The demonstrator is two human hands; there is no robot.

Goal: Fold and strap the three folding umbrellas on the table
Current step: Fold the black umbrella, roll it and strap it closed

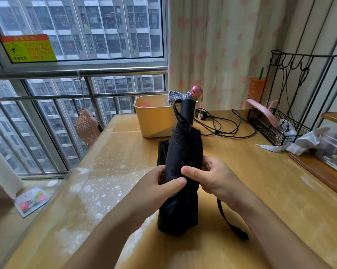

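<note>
Gripping black umbrella mid-canopy: left hand, right hand both curled round fabric to hold pleats bundled; strap dangles unfastened over tabletop.

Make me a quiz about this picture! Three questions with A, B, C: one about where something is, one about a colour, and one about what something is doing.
1. Where is the pink-handled umbrella?
A. on the floor
B. in the yellow bin
C. on a chair

2. What colour is the held umbrella?
A. black
B. red
C. green

3. What is the strap of the held umbrella doing?
A. it is wrapped round and fastened
B. it is torn off
C. it is hanging loose

Answers:
1. B, because its pink handle sticks up out of the bin at the back of the table.
2. A, because the cloth gripped by the left hand and the right hand is black.
3. C, because the strap dangles below the right hand, not round the cloth.
</note>
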